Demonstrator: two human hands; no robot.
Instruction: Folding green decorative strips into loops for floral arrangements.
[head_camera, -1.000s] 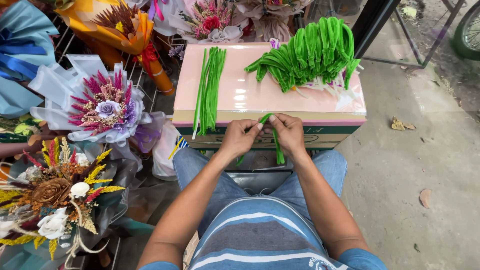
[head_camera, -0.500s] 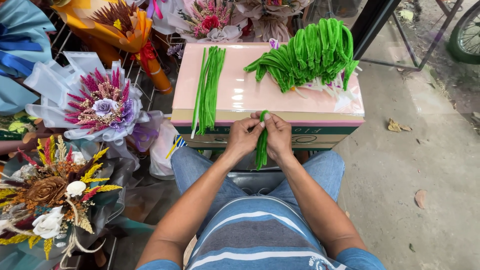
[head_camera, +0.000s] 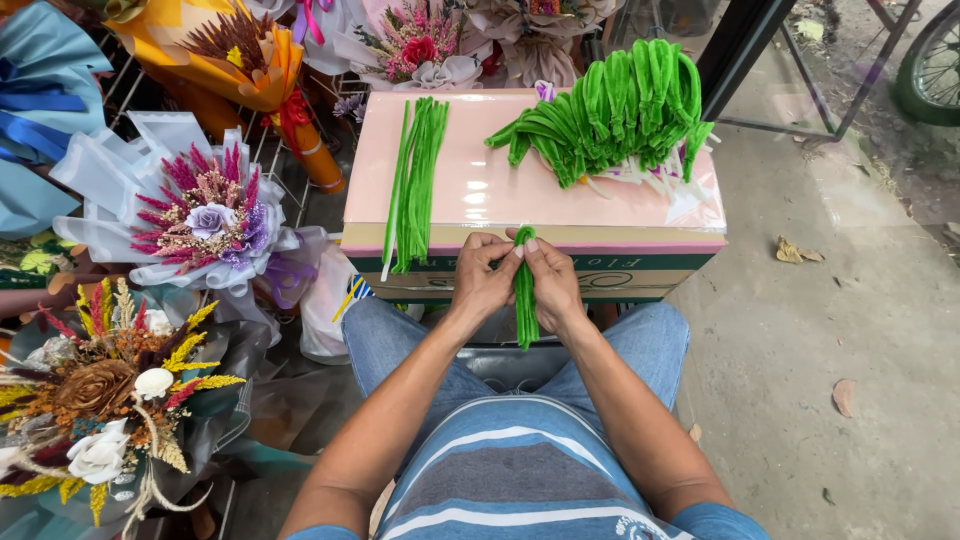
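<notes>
Head view: both the left hand (head_camera: 480, 280) and the right hand (head_camera: 553, 283) have their fingers pinching the folded top of a green pipe cleaner (head_camera: 524, 290), which hangs below them. Beyond the fingers on the pink surface (head_camera: 480, 190), a large pile of bent pieces (head_camera: 610, 110) looks finished; the straight bundle (head_camera: 418, 180) seems left to do.

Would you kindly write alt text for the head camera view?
Both hands, left hand and right hand, pinch a folded green pipe cleaner in front of a pink box holding straight green stems and a pile of bent ones. Bouquets stand left.
</notes>
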